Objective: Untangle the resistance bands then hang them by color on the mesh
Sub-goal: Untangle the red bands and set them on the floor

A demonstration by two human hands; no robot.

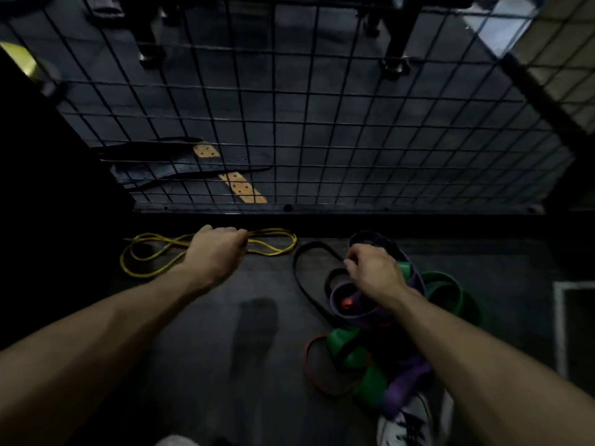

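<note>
Green, purple and red loops lie heaped nearest the person, a tangled pile on the dark floor beside a white shoe. Just past it the right hand sits on top of the pile, its fingers curled down onto a black band where that band meets the purple coil. It looks like a pinch, though the fingertips are turned away and I cannot be sure what they hold.

Across to the left, well apart from the heap, the left hand closes over the yellow band. That band is already free, stretched out left to right along the foot of the mesh; the hand grips it near the middle of its length.

Beyond both hands the wire grid rises with nothing hung on it yet. I judge the yellow band goes up first, since the left hand has it and the mesh is straight ahead.
</note>
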